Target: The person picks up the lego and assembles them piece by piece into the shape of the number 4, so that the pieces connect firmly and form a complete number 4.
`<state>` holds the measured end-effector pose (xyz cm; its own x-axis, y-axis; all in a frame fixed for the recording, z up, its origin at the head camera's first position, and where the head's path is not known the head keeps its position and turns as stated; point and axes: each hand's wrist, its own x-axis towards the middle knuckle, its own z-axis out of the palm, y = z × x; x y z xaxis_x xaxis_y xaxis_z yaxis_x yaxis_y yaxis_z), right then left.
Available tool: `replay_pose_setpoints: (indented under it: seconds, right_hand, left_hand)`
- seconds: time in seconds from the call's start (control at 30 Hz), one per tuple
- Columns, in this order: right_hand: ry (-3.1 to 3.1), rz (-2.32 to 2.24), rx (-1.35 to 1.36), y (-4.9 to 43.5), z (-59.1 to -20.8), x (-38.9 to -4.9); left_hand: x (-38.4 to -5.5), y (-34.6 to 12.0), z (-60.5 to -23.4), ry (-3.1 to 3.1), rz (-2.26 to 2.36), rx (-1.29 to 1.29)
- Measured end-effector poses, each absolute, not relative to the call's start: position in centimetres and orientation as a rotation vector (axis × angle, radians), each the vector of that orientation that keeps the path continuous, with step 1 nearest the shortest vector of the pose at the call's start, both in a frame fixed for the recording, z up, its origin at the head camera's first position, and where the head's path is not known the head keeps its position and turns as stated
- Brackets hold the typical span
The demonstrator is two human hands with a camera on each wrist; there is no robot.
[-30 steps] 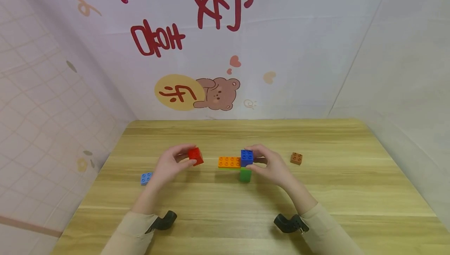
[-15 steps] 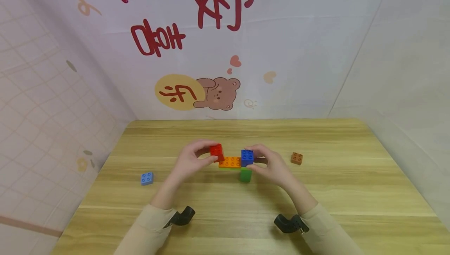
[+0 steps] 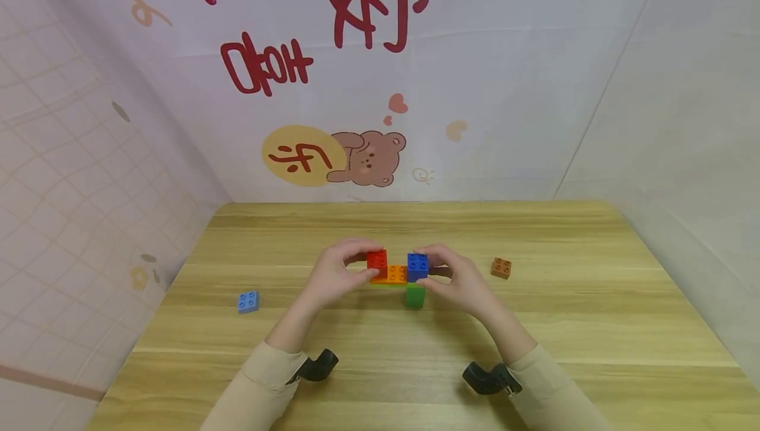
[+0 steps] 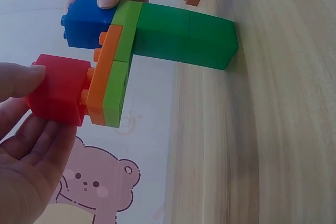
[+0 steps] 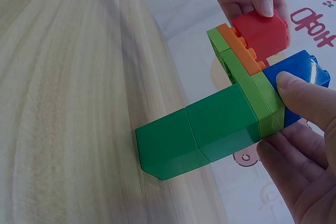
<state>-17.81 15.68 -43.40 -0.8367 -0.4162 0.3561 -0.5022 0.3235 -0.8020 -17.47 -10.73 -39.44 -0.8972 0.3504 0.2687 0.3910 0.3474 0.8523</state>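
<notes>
My left hand (image 3: 332, 279) pinches a red toy brick (image 3: 377, 259) at the left end of an orange plate (image 3: 396, 274). The left wrist view shows orange studs in a narrow gap beside the red brick (image 4: 60, 88). My right hand (image 3: 463, 280) pinches a blue brick (image 3: 417, 266) seated on the structure's right end. Light green plates (image 4: 116, 90) lie under the orange one. Below them, two dark green bricks (image 5: 197, 129) form a single column standing on the table, and the plates' left end overhangs.
Left on the wooden table (image 3: 380, 378) lies a light blue brick (image 3: 248, 301). Beyond my right hand is a small brown brick (image 3: 501, 268). A white printed cloth (image 3: 505, 88) hangs behind the table, and black wrist mounts (image 3: 318, 365) jut inward from both sleeves.
My left hand has carried the red brick rightward from beside the structure onto the orange plate's left end. My right hand has kept its grip on the blue brick without moving.
</notes>
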Motion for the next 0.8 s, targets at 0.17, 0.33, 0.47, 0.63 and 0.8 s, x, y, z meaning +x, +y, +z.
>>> replay_pose_setpoints:
  seconds: [0.17,0.33,0.47,0.63,0.8]
  right_hand:
    - [-2.491,1.547,0.857,15.64,-43.30,-17.77]
    - [-2.493,1.552,0.857,15.62,-43.28,-17.71]
    - [-2.492,1.552,0.856,15.60,-43.29,-17.67]
    - [-2.496,1.539,0.850,15.59,-43.31,-17.68]
    - [-2.497,1.538,0.851,15.59,-43.36,-17.71]
  left_hand:
    - [-17.48,-10.86,-39.46,-2.540,-1.636,-0.740]
    - [-17.52,-10.97,-39.47,-2.550,-1.652,-0.766]
    - [-17.60,-11.02,-39.56,-2.554,-1.638,-0.793]
    - [-17.60,-11.08,-39.64,-2.534,-1.662,-0.823]
    - [-17.61,-11.09,-39.61,-2.537,-1.703,-0.817]
